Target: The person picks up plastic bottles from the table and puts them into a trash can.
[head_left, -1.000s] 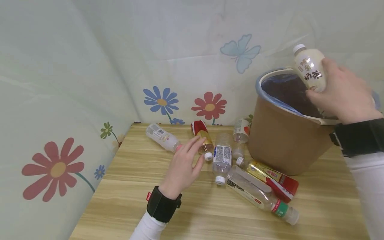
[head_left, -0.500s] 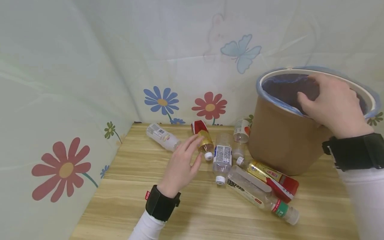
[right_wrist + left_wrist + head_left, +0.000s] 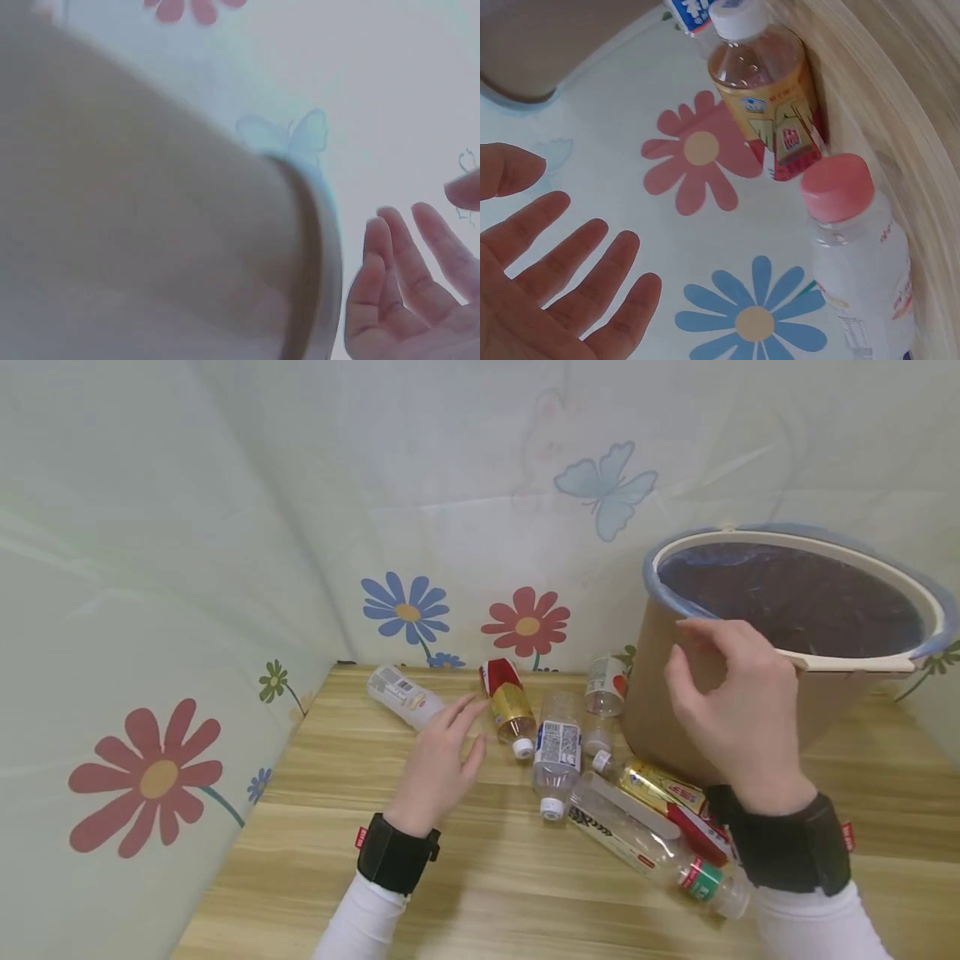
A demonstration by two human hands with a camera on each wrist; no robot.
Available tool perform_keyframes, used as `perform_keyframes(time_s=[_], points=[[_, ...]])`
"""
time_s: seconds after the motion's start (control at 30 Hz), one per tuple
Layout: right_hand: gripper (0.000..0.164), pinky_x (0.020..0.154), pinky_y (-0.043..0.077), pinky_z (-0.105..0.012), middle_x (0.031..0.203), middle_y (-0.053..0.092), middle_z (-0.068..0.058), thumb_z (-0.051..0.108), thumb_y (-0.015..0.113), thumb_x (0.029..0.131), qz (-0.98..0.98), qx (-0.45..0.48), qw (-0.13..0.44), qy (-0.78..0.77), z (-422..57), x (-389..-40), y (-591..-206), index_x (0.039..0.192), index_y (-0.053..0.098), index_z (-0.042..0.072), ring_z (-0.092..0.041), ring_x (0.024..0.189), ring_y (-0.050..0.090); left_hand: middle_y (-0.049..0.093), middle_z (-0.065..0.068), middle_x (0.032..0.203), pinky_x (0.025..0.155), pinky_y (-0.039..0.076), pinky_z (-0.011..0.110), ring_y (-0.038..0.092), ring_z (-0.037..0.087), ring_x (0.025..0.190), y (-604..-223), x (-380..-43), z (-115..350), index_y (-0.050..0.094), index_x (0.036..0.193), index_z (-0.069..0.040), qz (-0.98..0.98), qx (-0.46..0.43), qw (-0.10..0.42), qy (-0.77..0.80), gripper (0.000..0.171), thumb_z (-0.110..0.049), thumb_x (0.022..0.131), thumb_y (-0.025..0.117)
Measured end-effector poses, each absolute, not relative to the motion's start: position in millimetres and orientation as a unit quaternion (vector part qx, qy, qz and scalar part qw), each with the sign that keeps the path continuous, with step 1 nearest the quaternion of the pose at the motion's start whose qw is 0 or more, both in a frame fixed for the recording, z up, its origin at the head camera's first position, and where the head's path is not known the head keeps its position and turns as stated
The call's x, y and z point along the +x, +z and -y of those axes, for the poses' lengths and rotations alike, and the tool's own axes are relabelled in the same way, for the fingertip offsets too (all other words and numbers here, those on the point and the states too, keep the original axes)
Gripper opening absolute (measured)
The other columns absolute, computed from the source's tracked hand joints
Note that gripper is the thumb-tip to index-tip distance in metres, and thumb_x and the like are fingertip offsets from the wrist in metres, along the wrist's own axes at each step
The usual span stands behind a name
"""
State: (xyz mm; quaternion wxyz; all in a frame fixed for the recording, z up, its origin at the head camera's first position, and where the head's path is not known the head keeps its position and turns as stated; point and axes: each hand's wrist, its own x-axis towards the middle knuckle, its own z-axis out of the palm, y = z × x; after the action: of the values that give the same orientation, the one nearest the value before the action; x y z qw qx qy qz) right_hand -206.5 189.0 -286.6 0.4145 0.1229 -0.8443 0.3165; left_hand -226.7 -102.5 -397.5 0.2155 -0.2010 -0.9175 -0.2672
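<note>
My left hand [image 3: 438, 760] hovers above the table with relaxed fingers and holds nothing. Just past its fingers lies a whitish plastic bottle [image 3: 402, 696], whose pink cap [image 3: 838, 186] shows in the left wrist view. Right of that hand lies a red-and-gold drink bottle [image 3: 512, 710] with a white cap. My right hand [image 3: 738, 718], empty, is in front of the brown trash bin [image 3: 648, 693], its fingers loosely bent and apart from the thumb. In the right wrist view the fingers [image 3: 431, 296] stand beside the blurred bin wall [image 3: 165, 210].
A clear bottle with a barcode label [image 3: 557, 752] lies mid-table. Beyond it is a small clear bottle [image 3: 604, 689] beside the bin. A large clear bottle [image 3: 622, 835] and another gold-and-red bottle [image 3: 656, 785] lie in front of the bin. A blue liner [image 3: 806, 581] lines the bin.
My right hand held a cream milk-tea bottle over the bin, then let it go; the bottle is out of sight. The right hand has since moved left and down. The left hand shifted slightly left.
</note>
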Motion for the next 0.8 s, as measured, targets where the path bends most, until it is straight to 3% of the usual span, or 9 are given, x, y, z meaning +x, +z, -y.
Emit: perform_keyframes(time_s=[0.23,0.37,0.53,0.8], points=[[0.023,0.085,0.041,-0.013,0.105,0.072,-0.02,0.003,0.065,0.089,0.837,0.125,0.377,0.376,-158.0,-195.4,-325.9,0.112,0.07,-0.002,-0.032,0.094,0.066,0.058,0.015,0.145,0.109,0.049,0.051,0.06,0.035,0.129,-404.5,-234.5,113.5,0.059,0.139,-0.01,0.929,-0.172,0.214,-0.248,0.043,-0.014,0.097,0.063],[0.027,0.087,0.049,-0.026,0.109,0.071,-0.017,0.004,0.067,0.089,0.857,0.112,0.331,0.38,-145.0,-194.7,-351.5,0.116,0.069,0.0,-0.031,0.096,0.066,0.057,0.016,0.145,0.108,0.049,0.052,0.06,0.036,0.129,-407.4,-237.7,117.1,0.059,0.139,-0.009,0.937,-0.154,0.204,-0.238,0.041,-0.017,0.098,0.06],[0.032,0.086,0.055,-0.051,0.115,0.069,-0.016,0.006,0.069,0.09,0.877,0.116,0.274,0.376,-133.8,-197.3,-373.4,0.121,0.066,0.001,-0.033,0.1,0.066,0.058,0.018,0.144,0.109,0.048,0.053,0.058,0.037,0.131,-412.2,-241.8,120.3,0.06,0.137,-0.008,0.942,-0.131,0.197,-0.237,0.039,-0.021,0.1,0.058],[0.036,0.087,0.058,-0.053,0.121,0.067,-0.018,0.007,0.069,0.091,0.887,0.138,0.222,0.381,-121.6,-200.3,-385.2,0.126,0.063,0.0,-0.035,0.102,0.066,0.057,0.02,0.145,0.109,0.048,0.055,0.057,0.039,0.131,-417.4,-246.6,127.0,0.059,0.138,-0.007,0.951,-0.081,0.188,-0.232,0.042,-0.023,0.1,0.061]])
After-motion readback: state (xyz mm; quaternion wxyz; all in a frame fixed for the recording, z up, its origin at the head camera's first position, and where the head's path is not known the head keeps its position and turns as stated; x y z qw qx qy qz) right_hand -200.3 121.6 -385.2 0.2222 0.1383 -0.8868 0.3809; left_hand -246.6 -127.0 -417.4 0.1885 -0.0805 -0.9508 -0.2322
